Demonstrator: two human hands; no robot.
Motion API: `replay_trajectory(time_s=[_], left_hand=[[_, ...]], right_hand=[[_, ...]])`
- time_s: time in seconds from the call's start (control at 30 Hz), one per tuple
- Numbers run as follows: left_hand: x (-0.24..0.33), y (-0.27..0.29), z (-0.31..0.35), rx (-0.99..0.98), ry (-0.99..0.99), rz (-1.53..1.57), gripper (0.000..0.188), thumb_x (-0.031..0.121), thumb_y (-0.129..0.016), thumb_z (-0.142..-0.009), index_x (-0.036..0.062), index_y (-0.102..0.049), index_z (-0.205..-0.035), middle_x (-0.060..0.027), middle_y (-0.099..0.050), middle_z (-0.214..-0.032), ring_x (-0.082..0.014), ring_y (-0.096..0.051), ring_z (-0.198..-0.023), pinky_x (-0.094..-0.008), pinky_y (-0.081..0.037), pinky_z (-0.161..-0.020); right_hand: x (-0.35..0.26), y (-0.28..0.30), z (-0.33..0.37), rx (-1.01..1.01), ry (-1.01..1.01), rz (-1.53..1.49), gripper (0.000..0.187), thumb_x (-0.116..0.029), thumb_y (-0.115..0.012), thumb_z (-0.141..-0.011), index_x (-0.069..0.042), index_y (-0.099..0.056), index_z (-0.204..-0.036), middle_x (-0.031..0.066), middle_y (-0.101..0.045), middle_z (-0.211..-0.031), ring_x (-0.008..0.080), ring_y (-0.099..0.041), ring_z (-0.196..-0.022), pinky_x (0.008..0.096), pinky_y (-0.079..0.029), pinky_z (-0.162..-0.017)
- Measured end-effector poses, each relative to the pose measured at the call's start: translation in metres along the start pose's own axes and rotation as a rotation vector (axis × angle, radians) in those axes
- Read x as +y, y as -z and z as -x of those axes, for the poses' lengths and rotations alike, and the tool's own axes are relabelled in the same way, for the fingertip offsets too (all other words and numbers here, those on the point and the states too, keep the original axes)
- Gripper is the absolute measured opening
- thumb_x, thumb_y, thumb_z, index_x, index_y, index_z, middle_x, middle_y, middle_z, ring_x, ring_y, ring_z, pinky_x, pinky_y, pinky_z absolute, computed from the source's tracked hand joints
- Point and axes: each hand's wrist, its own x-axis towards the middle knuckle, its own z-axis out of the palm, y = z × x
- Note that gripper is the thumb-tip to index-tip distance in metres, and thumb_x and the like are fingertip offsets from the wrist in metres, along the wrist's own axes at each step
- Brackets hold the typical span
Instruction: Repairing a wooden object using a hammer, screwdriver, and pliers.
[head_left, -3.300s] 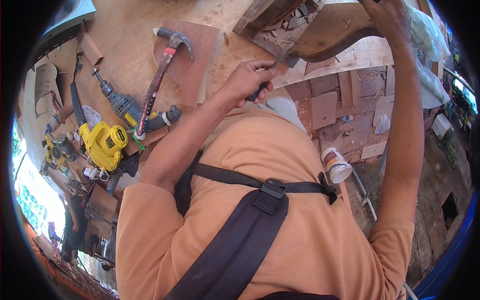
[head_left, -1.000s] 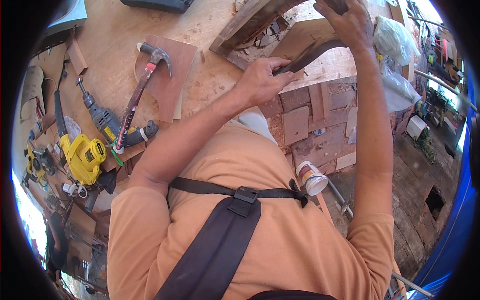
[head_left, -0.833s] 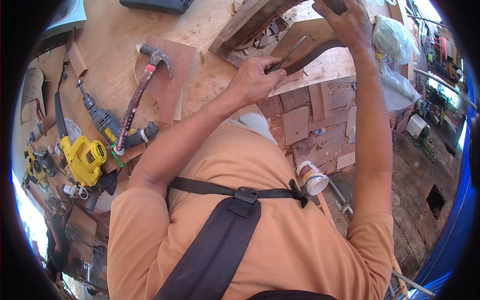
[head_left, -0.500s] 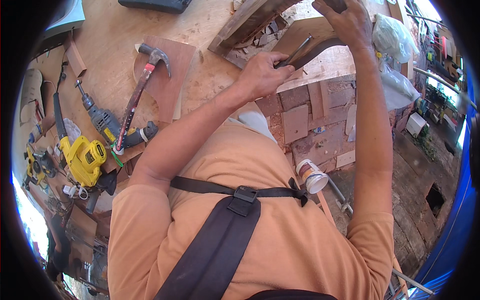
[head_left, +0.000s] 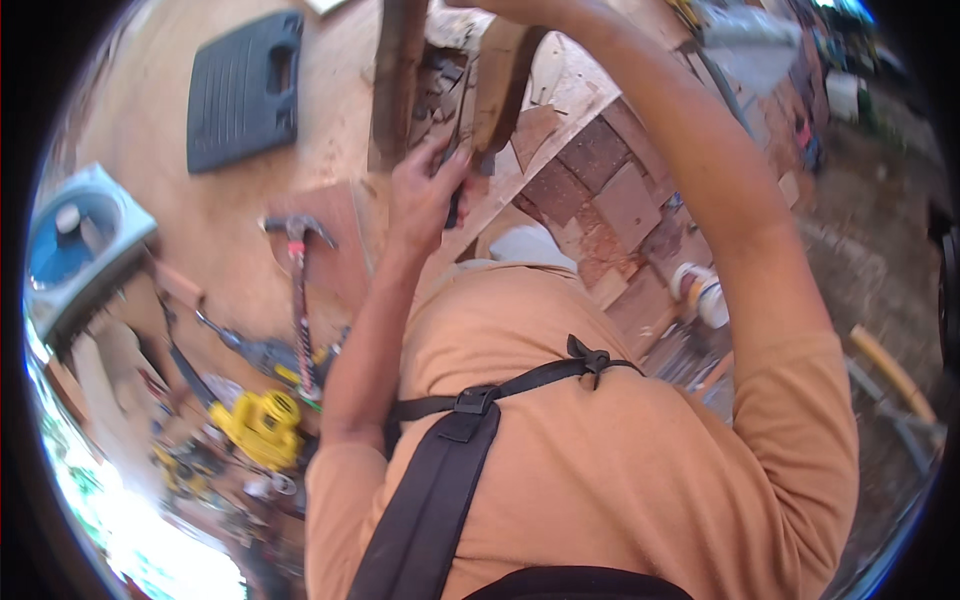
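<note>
The left hand (head_left: 425,195) grips a thin tool (head_left: 455,160) against the curved wood piece (head_left: 505,80) at the bench's (head_left: 230,230) edge; the right hand is hidden. The wood looks stiff and heavy, best held at its ends.

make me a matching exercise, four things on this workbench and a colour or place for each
Things:
1. tool case
2. hammer
3. power tool
4. left hand

Descriptions:
a. yellow
b. gripping a thin dark tool against the curved wood
c. dark grey, far part of the bench
d. lying on a flat board, head away from the person

Pairs: 1-c, 2-d, 3-a, 4-b
</note>
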Motion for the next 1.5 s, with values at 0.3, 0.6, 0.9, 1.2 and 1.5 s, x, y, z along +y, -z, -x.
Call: replay_trajectory(time_s=[0.3,0.6,0.9,1.2,1.5], left_hand=[[-0.006,0.046,0.046,0.12,0.039,-0.193,0.046,0.019,-0.068,-0.094,-0.0019,-0.054,-0.133,-0.0039,-0.062,-0.076,-0.0085,-0.054,-0.048,-0.0222,-0.041,-0.04],[0.0,0.099,0.095,0.226,-0.035,-0.382,0.043,0.015,-0.067,-0.094,-0.0031,-0.055,-0.132,-0.0031,-0.062,-0.075,-0.0083,-0.054,-0.048,-0.0214,-0.041,-0.042],[-0.028,0.19,0.116,0.639,-0.059,-0.676,0.04,0.018,-0.07,-0.091,-0.0038,-0.062,-0.124,-0.0042,-0.061,-0.074,-0.0089,-0.054,-0.049,-0.0255,-0.042,-0.041],[-0.052,0.243,0.107,0.994,-0.036,-1.209,0.043,0.025,-0.069,-0.084,0.0022,-0.065,-0.12,-0.0248,-0.069,-0.105,-0.0423,-0.066,-0.102,-0.0465,-0.051,-0.089],[-0.066,0.272,0.088,1.048,0.09,-1.22,0.046,0.026,-0.069,-0.085,0.0088,-0.062,-0.127,-0.0244,-0.069,-0.107,-0.0416,-0.066,-0.101,-0.0478,-0.052,-0.09]], right_hand=[[0.004,0.013,0.002,-0.025,-0.045,-0.062,0.048,-0.039,-0.074,-0.08,-0.009,-0.064,-0.116,0.0188,-0.069,-0.105,0.0336,-0.067,-0.103,0.0445,-0.054,-0.085],[-0.027,-0.016,-0.007,0.019,-0.004,0.023,0.03,-0.013,-0.064,-0.084,-0.011,-0.072,-0.113,0.0121,-0.073,-0.108,0.0314,-0.07,-0.104,0.0445,-0.056,-0.084],[-0.007,0.006,0.029,-0.048,-0.089,-0.076,0.063,-0.032,-0.08,-0.074,-0.001,-0.059,-0.125,0.0229,-0.068,-0.106,0.0364,-0.067,-0.102,0.0441,-0.054,-0.086],[-0.018,-0.001,0.036,0.053,-0.121,-0.035,0.082,-0.043,-0.085,-0.068,-0.006,-0.056,-0.135,0.0224,-0.063,-0.117,0.0389,-0.062,-0.111,0.0435,-0.05,-0.096],[-0.023,-0.008,0.024,0.099,-0.202,0.103,0.094,-0.054,-0.081,-0.069,-0.002,-0.049,-0.14,0.0228,-0.062,-0.125,0.0371,-0.059,-0.12,0.0437,-0.046,-0.101]])
